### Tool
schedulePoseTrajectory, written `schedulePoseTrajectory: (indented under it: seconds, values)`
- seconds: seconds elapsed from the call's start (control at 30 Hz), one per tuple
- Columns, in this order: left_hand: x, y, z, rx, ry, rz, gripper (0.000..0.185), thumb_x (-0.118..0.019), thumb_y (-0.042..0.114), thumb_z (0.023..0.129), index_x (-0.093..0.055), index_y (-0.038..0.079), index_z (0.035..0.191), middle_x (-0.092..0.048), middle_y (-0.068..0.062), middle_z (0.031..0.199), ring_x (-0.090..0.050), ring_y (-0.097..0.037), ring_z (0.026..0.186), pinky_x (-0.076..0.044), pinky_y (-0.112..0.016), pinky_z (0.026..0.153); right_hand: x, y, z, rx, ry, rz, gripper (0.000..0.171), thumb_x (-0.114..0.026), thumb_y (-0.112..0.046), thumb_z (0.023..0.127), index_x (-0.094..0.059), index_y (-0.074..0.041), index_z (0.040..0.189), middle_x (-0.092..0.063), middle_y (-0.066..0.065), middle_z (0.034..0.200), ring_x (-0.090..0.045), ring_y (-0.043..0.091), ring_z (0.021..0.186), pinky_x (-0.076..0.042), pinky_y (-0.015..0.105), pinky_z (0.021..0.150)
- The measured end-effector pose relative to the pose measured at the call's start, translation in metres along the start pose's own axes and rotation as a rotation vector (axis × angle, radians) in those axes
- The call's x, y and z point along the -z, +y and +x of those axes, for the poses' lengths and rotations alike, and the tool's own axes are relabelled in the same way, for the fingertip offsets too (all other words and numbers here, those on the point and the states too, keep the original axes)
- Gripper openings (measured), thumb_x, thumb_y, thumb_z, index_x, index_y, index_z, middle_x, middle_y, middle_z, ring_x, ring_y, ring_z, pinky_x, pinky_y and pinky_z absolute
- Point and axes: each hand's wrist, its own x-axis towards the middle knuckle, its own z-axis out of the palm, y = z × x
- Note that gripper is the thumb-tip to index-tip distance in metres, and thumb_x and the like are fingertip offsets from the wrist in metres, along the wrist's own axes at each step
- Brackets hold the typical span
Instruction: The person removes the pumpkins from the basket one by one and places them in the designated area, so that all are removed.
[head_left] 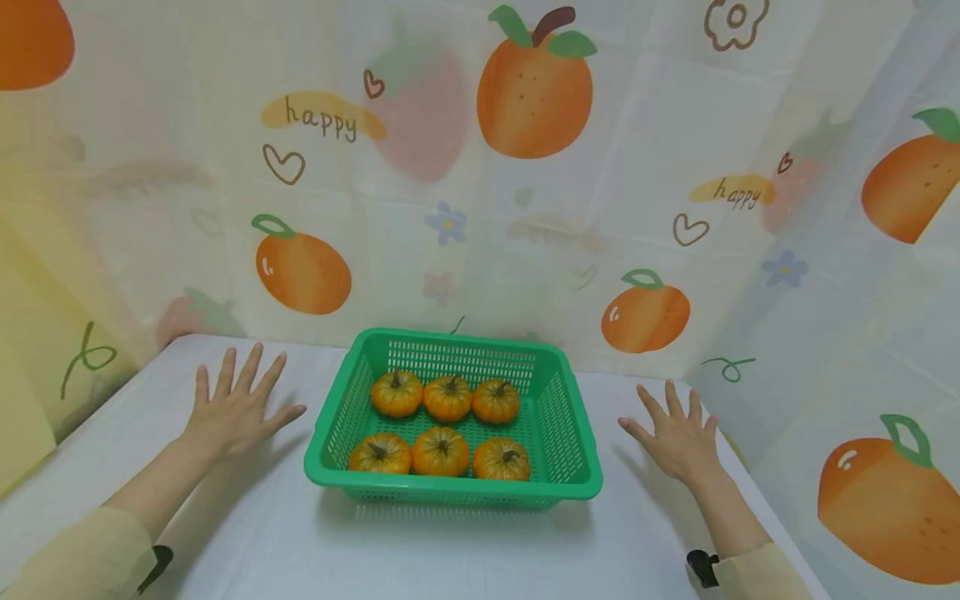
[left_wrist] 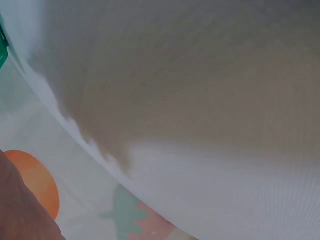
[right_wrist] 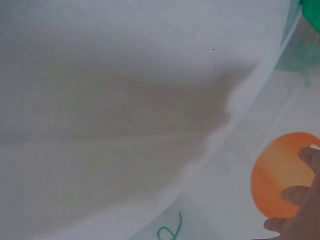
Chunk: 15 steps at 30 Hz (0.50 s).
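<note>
A green plastic basket (head_left: 450, 490) with slatted walls stands on the white table, holding several small orange pumpkins (head_left: 447, 398) in two rows. To its left, my left hand (head_left: 234, 412) is held over the table with fingers spread, touching nothing. My right hand (head_left: 678, 437) hovers on the basket's right side, its fingers spread too and nothing in it. Part of the left hand (left_wrist: 22, 205) shows at the lower left corner of the left wrist view. Some fingers (right_wrist: 297, 194) of the right hand appear at the right edge of the right wrist view.
A white cloth covers the table (head_left: 442, 554). Behind it and along the right hangs a pale curtain (head_left: 517, 208) printed with oranges, strawberries and flowers. Yellowish fabric (head_left: 26, 333) is at the far left. Both hands cast shadows on the cloth.
</note>
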Motion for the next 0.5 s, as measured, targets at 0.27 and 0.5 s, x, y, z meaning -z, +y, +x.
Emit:
schedulePoseTrajectory:
  seconds: [0.27,0.5]
  values:
    - [-0.002,-0.002,0.0,0.001,-0.002,-0.008,0.087,-0.038,0.069,0.086,-0.006,0.021,0.151,0.003,-0.019,0.157,0.012,-0.048,0.141,0.015,-0.071,0.105,0.004,-0.003,0.0,0.001,0.004,0.015,0.08,-0.034,-0.071,0.086,-0.028,-0.02,0.147,-0.014,0.03,0.152,-0.009,0.06,0.134,-0.009,0.082,0.094]
    - [0.002,0.005,0.007,-0.049,0.003,-0.118,0.083,-0.038,0.061,0.091,-0.005,0.015,0.151,0.001,-0.025,0.156,0.006,-0.053,0.139,0.003,-0.072,0.106,0.014,-0.005,0.001,0.004,0.046,0.063,0.077,-0.037,-0.068,0.087,-0.028,-0.019,0.146,-0.017,0.029,0.152,-0.014,0.058,0.133,-0.016,0.08,0.094]
